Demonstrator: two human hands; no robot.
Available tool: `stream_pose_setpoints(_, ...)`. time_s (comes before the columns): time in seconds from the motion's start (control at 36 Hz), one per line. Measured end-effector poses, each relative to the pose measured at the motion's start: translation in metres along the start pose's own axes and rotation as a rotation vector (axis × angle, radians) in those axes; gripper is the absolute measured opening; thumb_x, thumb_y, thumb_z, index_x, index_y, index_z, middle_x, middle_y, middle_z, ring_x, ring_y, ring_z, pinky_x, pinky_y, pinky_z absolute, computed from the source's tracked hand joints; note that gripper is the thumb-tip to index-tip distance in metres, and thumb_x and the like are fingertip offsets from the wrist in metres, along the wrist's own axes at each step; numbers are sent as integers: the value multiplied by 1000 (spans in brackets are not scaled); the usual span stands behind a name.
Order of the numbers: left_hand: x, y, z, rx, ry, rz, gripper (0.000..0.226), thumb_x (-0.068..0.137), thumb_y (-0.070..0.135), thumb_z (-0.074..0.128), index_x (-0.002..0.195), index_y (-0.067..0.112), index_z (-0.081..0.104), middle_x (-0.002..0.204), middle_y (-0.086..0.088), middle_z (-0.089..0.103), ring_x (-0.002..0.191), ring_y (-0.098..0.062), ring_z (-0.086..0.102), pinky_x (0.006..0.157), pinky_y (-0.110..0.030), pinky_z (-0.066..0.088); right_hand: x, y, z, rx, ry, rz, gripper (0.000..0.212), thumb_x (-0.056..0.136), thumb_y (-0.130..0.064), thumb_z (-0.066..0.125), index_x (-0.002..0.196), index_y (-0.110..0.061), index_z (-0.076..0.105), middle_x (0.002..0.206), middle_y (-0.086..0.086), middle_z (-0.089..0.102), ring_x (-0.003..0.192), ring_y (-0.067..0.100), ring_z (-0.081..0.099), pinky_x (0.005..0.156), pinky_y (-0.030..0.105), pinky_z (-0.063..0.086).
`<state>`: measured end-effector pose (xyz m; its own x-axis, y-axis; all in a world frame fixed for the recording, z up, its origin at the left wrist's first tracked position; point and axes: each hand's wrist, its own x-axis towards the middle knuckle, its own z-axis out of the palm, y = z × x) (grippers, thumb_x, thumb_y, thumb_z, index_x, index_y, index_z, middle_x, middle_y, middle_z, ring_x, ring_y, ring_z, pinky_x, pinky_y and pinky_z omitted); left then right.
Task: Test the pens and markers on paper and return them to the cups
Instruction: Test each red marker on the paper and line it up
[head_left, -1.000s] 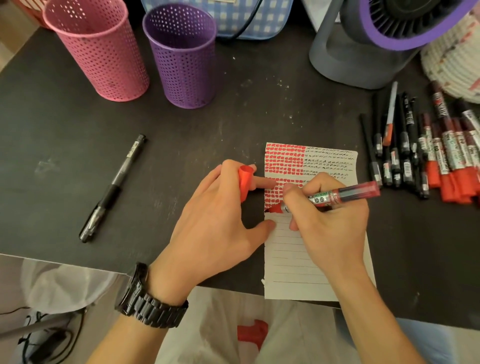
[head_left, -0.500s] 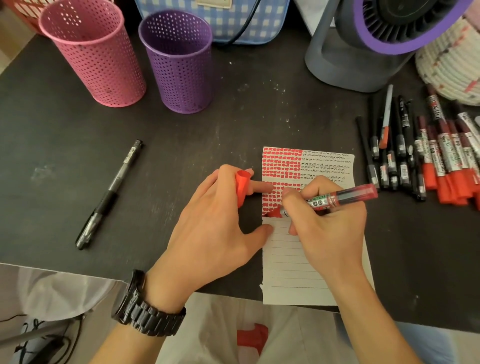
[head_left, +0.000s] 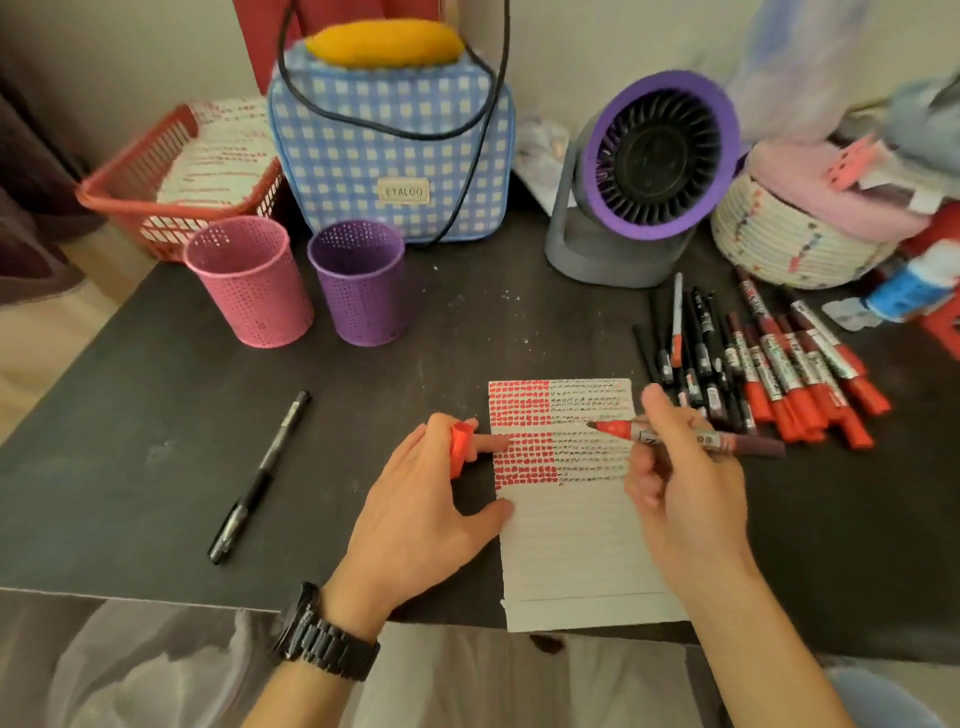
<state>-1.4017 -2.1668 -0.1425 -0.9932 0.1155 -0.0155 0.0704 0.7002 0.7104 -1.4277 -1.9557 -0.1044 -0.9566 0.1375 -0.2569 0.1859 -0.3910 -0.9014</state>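
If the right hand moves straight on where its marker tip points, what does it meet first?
Probably the red cap held in the left hand, across the paper; the marker height is unclear, so it might pass above.

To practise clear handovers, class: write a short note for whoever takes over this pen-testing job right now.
The left grip presses on the paper at its left edge, a red cap pinched between its fingers. The right grip holds the uncapped red marker over the paper.
Done: red and black marks fill its upper half.
Left: cap the marker, test the pile at right; pink cup and purple cup show nothing inside.
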Motion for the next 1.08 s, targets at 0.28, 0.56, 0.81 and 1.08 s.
stream_pose_setpoints(0.28, -19, 14, -18, -431, 186, -30, 31, 96, 39, 47, 78, 15, 56, 77, 4, 61, 72, -14, 54, 75, -36, 44, -68, -14, -48, 114, -80, 104, 42, 84, -38, 57, 102, -7, 79, 93, 22, 72, 57, 21, 56, 48, 27, 48)
stream_pose_setpoints(0.56, -70, 27, -19, -426, 78, -17, 39, 93, 59, 39, 115, 32, 57, 71, 6, 45, 64, -7, 38, 63, -30, 34, -93, -20, -45, 45, -34, 35, 15, 89, -18, 63, 92, -5, 68, 76, 27, 70, 45, 20, 53, 38, 26, 43)
stream_pose_setpoints(0.81, -89, 43, -13, -509, 141, 60, 25, 95, 48, 49, 112, 35, 36, 92, 3, 72, 63, -13, 55, 65, -23, 48, -109, -22, -37, 34, -137, -20, 22, 72, -32, 70, 79, -12, 76, 68, 17, 64, 51, 17, 53, 43, 25, 43)
stream_pose_setpoints(1.08, -79, 63, -18, -539, 217, 123, 19, 87, 36, 66, 105, 40, 66, 107, 11, 73, 101, -14, 68, 82, -30, 54, -112, -30, -29, -33, -21, -91, 29, 68, -54, 73, 68, -25, 78, 61, 12, 63, 45, 13, 48, 39, 23, 37)
